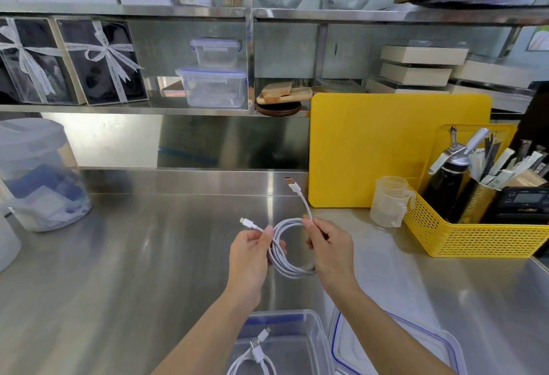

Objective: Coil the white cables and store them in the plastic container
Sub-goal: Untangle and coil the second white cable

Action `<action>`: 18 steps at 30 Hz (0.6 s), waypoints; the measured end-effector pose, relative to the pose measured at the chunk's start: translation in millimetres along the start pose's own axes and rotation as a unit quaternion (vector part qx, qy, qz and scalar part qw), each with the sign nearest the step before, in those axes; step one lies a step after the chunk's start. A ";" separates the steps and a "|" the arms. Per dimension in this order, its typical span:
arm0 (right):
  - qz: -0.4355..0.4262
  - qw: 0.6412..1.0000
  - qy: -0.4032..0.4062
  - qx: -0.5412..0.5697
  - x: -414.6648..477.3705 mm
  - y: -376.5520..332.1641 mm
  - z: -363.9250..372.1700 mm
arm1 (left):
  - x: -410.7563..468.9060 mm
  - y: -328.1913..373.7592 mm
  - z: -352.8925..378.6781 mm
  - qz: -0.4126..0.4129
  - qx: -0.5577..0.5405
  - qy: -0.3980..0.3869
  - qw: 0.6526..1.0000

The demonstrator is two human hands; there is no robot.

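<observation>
A white cable (286, 267) hangs in a round coil between my two hands above the steel counter. My left hand (249, 259) pinches the coil's left side, and a short end with a small plug sticks out up-left. My right hand (329, 251) grips the coil's right side, from which the other end rises to a USB plug with an orange tip. Below my arms, at the bottom edge, stands the clear plastic container (315, 333). Another white cable (255, 354) lies inside it. Its blue-rimmed lid (416, 345) rests to the right.
A yellow perforated basket (475, 238) with a black bottle and utensils stands at the right, a measuring cup (387, 201) beside it. A yellow cutting board (386, 149) leans behind. A large clear tub (38, 175) sits at the left. Shelves above hold boxes and containers.
</observation>
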State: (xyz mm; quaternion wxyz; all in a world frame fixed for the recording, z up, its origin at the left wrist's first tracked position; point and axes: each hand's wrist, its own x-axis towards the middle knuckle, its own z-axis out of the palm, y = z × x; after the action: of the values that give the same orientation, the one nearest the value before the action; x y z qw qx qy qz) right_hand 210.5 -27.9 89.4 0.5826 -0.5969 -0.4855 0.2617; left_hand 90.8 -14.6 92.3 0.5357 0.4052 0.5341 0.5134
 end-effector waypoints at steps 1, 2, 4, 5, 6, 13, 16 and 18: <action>0.000 1.000 -0.003 0.002 0.0 1.3 0.3 | -0.2 0.8 0.1 -0.017 -0.023 0.006 1.000; 0.002 1.000 -0.007 0.008 -0.3 2.2 1.5 | 0.1 1.6 0.2 -0.030 -0.048 0.017 0.998; 0.009 0.999 -0.014 0.029 -2.6 2.9 6.1 | 1.1 3.4 0.6 -0.027 -0.073 0.043 0.996; 0.010 0.999 -0.015 0.043 -3.8 3.7 8.4 | 1.2 4.4 1.3 -0.013 -0.069 0.048 0.996; 0.009 0.998 -0.016 0.058 -4.7 4.5 10.3 | 1.3 4.9 1.6 0.006 -0.055 0.048 0.997; -0.017 0.997 -0.056 0.040 -5.0 14.4 9.9 | 10.1 2.6 -5.4 0.130 0.213 -0.091 0.964; -0.015 0.998 -0.056 0.009 -3.6 17.5 8.2 | 13.0 0.0 -8.0 0.130 0.240 -0.149 0.950; 0.013 0.998 -0.062 -0.018 -2.0 19.3 6.3 | 14.3 -1.6 -9.9 0.111 0.221 -0.161 0.956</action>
State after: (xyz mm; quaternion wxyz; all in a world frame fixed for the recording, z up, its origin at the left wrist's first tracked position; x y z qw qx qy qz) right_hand 209.4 -24.0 69.4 0.5371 -0.5961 -0.5176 0.2970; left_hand 79.8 -1.8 87.5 0.4513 0.6472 0.4926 0.3672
